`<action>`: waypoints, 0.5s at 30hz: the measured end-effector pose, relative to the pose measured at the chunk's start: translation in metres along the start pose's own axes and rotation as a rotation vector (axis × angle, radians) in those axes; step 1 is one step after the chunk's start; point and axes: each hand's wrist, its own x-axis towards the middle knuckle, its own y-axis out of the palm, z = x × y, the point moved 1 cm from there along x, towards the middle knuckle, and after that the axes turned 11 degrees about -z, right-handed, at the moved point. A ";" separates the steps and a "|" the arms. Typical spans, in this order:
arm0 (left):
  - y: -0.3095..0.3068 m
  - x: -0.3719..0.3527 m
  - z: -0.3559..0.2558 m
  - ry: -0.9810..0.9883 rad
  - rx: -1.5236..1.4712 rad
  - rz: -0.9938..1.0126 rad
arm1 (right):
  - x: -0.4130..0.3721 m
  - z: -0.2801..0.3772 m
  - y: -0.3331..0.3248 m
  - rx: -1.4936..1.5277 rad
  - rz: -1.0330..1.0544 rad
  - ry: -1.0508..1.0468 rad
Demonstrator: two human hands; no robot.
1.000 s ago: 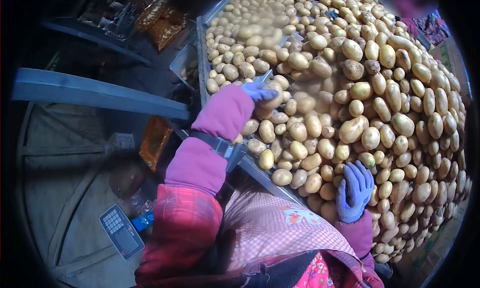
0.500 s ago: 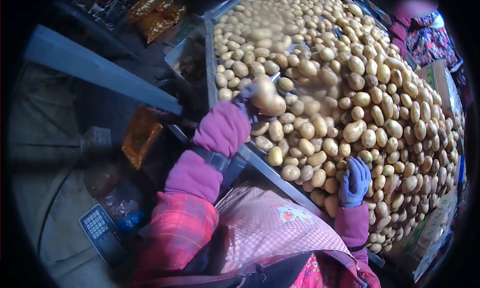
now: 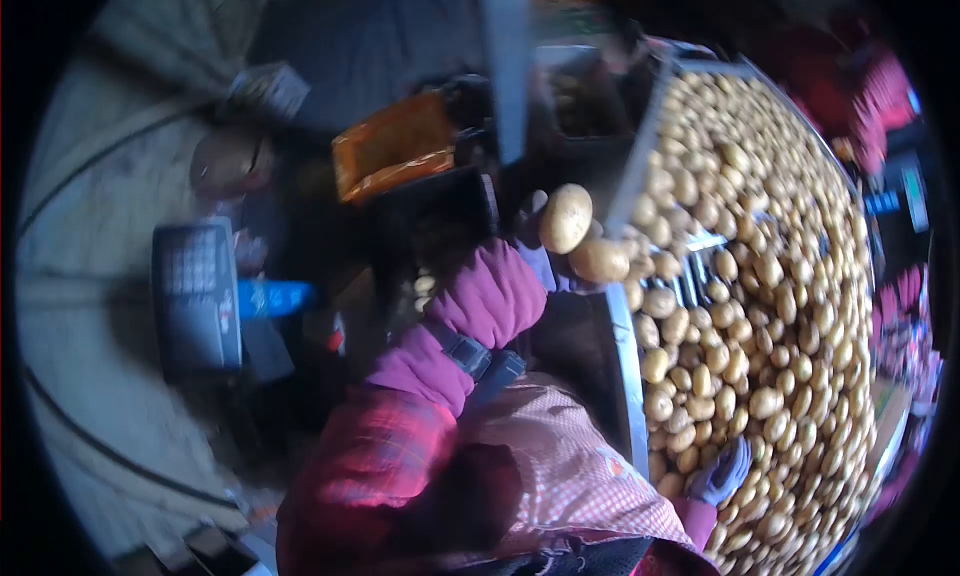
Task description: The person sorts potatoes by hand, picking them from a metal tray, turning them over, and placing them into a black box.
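My left hand (image 3: 535, 244), in a purple-grey glove, is closed around a large potato (image 3: 566, 219). A second potato (image 3: 600, 261) sits against it, apparently in the same grip. Both are off the left edge of a wide metal-rimmed table (image 3: 627, 376) heaped with potatoes (image 3: 767, 403). My gloved right hand (image 3: 722, 473) lies on the pile near the table's lower edge, its fingers stretched out over the potatoes. Below my left forearm, a few potatoes show inside a dark bin (image 3: 425, 288). Blur hides some of the left fingers.
A scale with a keypad (image 3: 195, 296) stands at the left. An orange mesh bag (image 3: 395, 146) lies beyond the dark bin. Another crate (image 3: 580, 101) stands behind a metal post (image 3: 503, 66). A co-worker's pink sleeve (image 3: 880, 101) is at the upper right.
My view has swung left, so the table appears further right. My left hand has carried the potatoes from over the pile to outside the table's edge. My right hand stays on the pile.
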 end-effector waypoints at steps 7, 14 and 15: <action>0.025 -0.161 -0.054 0.272 0.175 -0.790 | -0.007 -0.044 0.013 -0.167 0.090 0.009; 0.041 -0.224 -0.103 0.449 0.053 -1.024 | 0.005 -0.020 0.008 -0.214 0.006 -0.207; 0.051 -0.222 -0.108 0.427 0.088 -0.960 | 0.003 -0.033 0.012 -0.249 0.019 -0.235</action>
